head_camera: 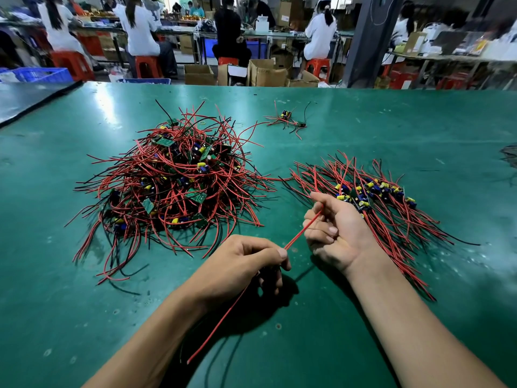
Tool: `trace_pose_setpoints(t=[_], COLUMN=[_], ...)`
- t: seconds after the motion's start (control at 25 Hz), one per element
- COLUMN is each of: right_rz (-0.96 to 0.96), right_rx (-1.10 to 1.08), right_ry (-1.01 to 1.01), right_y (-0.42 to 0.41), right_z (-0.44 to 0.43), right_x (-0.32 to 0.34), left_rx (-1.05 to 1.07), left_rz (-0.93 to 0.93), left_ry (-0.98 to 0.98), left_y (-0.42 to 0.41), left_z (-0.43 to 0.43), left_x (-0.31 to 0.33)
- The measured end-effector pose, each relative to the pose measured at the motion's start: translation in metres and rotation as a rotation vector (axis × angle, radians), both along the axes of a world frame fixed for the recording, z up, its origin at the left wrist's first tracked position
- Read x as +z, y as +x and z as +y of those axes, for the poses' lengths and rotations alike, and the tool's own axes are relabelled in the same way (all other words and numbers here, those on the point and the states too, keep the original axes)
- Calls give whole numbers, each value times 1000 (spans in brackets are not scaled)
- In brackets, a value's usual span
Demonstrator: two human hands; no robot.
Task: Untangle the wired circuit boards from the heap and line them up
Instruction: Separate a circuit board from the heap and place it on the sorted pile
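Observation:
A tangled heap [173, 177] of small green circuit boards with red and black wires lies on the green table, left of centre. To the right lies a row of sorted boards [375, 194], their wires fanned out side by side. My left hand [246, 264] grips a wired board; its board is hidden inside the fist, and a red wire [300, 233] runs up from the fist to my right hand [333, 231]. My right hand, palm up, pinches that wire between thumb and fingers. Another red wire trails down under my left wrist.
A few loose wired boards [288, 119] lie apart at the back of the green table [419, 130]. Beyond the table's far edge stand cardboard boxes [265, 72], red stools and seated people at other benches. A blue crate [42, 74] stands at far left.

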State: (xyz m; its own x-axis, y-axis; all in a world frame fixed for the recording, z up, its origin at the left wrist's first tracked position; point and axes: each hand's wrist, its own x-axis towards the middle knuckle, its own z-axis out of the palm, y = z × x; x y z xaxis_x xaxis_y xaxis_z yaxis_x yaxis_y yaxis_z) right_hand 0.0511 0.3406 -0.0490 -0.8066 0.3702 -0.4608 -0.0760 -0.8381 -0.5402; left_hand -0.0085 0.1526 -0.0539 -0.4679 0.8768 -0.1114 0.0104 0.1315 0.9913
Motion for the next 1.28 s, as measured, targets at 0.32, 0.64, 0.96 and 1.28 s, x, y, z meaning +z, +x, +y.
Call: trace_pose_setpoints(t=[0.32, 0.64, 0.96, 1.28], right_rz=[-65, 2, 140, 226], right_rx=[-9, 263, 33, 456], right_ry=[414, 1597, 1419, 593], right_y=[-5, 4, 2, 9], right_z=[-17, -48, -64, -48], right_x=[-8, -23, -17, 4], left_rx=[174, 524, 633, 212], left_rz=[-247, -218, -258, -658], left_ry=[123, 447, 440, 245], left_y=[2, -16, -14, -18], left_z=[2, 4, -1, -2], left_x=[-3, 3, 5, 8])
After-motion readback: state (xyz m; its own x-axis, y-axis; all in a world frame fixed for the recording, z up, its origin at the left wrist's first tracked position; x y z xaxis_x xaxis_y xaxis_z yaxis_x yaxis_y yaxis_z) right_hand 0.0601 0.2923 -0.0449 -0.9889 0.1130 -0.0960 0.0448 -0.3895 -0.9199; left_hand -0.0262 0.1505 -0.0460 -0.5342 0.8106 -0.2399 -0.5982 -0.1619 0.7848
